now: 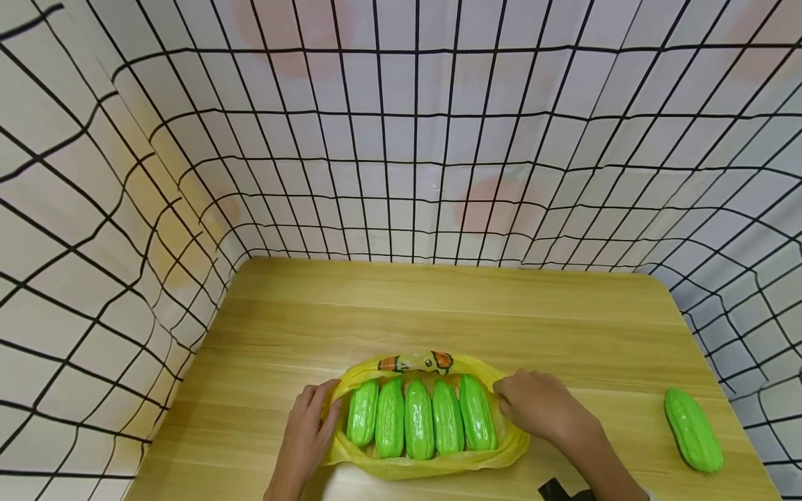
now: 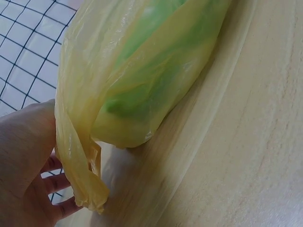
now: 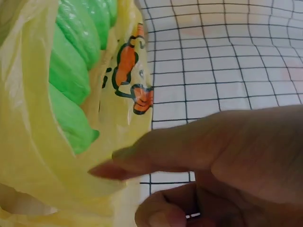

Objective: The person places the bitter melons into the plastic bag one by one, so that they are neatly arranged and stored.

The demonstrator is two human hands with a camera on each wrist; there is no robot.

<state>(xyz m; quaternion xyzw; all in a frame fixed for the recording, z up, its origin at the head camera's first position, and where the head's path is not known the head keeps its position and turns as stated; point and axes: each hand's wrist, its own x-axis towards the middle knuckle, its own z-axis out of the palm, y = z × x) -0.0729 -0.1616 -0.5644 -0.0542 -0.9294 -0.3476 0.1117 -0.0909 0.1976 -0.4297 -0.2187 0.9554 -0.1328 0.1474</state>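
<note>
A yellow plastic bag (image 1: 438, 465) lies mouth up near the front of the table, with an orange and black print on its far side. Several glossy, bright green bitter melons (image 1: 418, 419) lie side by side inside it. My left hand (image 1: 305, 426) holds the bag's left edge, thumb on the inner side; in the left wrist view a gathered bag handle (image 2: 80, 165) hangs between thumb and fingers. At the right edge, my right hand (image 1: 544, 409) pinches the bag's rim with curled fingers. The melons also show through the bag's mouth in the right wrist view.
Another green bitter melon (image 1: 693, 430) lies alone on the wooden table (image 1: 438, 299) at the right. White walls with a black grid (image 1: 401, 139) rise behind the table and along both sides. A black object (image 1: 554, 490) shows beside the right forearm.
</note>
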